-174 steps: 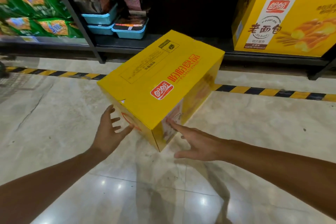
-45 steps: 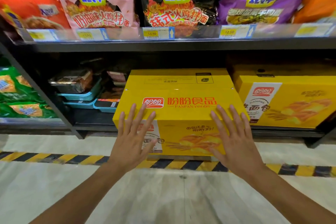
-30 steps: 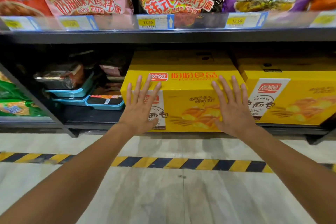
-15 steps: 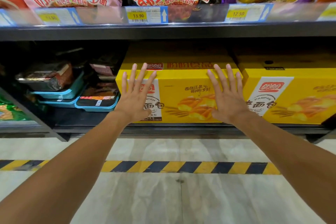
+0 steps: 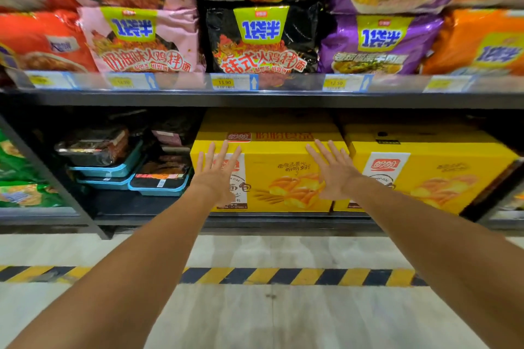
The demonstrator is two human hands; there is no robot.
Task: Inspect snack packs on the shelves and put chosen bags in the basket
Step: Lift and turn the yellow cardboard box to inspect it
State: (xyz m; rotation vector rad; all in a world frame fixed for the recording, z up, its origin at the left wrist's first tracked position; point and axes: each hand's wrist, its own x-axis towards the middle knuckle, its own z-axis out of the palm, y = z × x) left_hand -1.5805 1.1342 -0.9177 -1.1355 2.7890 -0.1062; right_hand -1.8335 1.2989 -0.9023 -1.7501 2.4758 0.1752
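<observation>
Snack bags [image 5: 256, 39] racked upright on upper shelf [image 5: 261, 99], none yet chosen; no basket in view. Yellow box [image 5: 272, 176] seated in lower shelf bay, flush beside second yellow box [image 5: 428, 176] on its right, stacked trays [image 5: 113, 161] to its left. Left hand [image 5: 218, 176] and right hand [image 5: 334, 173] laid flat on box's near face, fingers [image 5: 224, 153] straight and spread, gripping nothing. Judged step: squaring box into its slot, ahead of any bag inspection. Next move, by the look of it: palms off the box, a reach up to the bags overhead, one pack pinched by its top edge and drawn clear of the price rail [image 5: 235, 82] for a look. Bags well above fingertips, apart from both hands, separated by shelf edge; black pack almost straight over the gap between hands. Hazard-striped floor tape [image 5: 283, 276] near, under both forearms.
</observation>
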